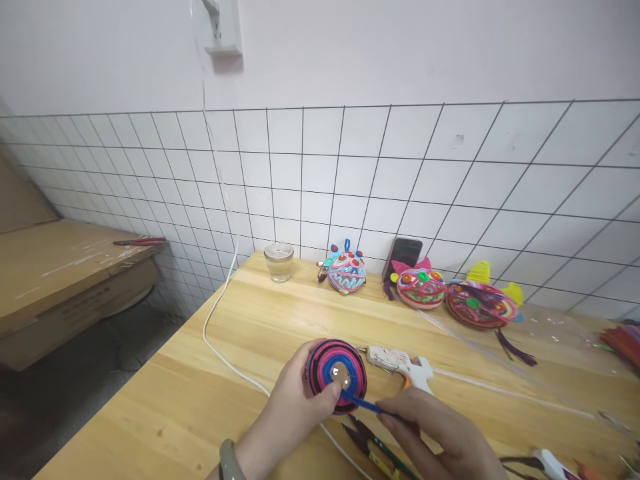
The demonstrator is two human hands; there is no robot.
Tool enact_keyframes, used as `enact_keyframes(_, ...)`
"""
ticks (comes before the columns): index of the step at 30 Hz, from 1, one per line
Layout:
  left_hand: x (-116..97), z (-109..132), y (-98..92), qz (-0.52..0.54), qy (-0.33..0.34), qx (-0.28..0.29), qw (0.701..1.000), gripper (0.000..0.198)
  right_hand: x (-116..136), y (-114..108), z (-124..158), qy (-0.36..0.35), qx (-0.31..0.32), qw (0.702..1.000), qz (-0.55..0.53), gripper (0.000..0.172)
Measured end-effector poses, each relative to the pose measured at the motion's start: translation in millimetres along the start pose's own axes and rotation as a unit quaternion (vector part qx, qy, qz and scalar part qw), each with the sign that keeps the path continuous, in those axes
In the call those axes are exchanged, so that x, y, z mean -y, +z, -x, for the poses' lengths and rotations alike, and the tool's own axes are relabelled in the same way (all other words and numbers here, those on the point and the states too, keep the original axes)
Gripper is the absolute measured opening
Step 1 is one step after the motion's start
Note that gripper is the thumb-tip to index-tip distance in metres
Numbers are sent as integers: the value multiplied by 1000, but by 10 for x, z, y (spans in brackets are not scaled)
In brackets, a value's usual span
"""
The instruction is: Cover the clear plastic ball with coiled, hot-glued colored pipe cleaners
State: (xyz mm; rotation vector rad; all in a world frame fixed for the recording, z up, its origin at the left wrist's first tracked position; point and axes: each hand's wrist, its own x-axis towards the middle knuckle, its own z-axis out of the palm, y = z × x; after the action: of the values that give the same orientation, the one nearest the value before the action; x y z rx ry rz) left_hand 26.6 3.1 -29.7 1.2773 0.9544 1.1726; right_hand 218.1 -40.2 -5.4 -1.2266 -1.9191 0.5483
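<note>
Striped disc [327,363] is held up over the table [200,393], between the left edge and the glue gun. Rings in pink, blue and black, shiny tan patch at centre. Left hand [297,393]: grip closed around the disc's left side, thumb on its face. Right hand [435,427]: grip narrow, fingertips pinching a blue strip [364,403] that runs to the disc's centre by the left thumb. Glue gun [397,362] lies just right of the disc, nozzle toward it. Dark cutting tool [370,440] with some yellow on it sits below the disc, partly behind the right hand. White cable [220,353] crosses the table's left edge and passes behind the left hand. Far edge, left to right: glass jar [279,265] near the far left corner, blue-and-pink ornament [347,272], pink-eared ornament [421,287] with a phone [404,252] upright behind it, yellow-trimmed ornament [475,303].
</note>
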Motion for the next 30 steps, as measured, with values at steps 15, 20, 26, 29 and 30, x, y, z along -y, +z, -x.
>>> enact_keyframes(15, 4, 81, -4, -103, -7, 114, 988, 54, -77, -25, -35, 54, 53, 997, 8, 13)
enact_keyframes(20, -21, 87, -9, -140, -22, 120, 983, 57, -68, -22, -20, 22, 54, 998, 37, 9)
enact_keyframes(26, -73, 92, -7, -161, -40, 143, 976, 57, -90, -26, 8, 38, 93, 994, 42, 8)
enact_keyframes(29, -52, 81, -13, -169, -41, 147, 974, 58, -86, -19, 18, 46, 95, 994, 41, 8)
enact_keyframes(30, -40, 77, -17, -169, -39, 147, 974, 58, -81, -16, 22, 50, 92, 994, 40, 8)
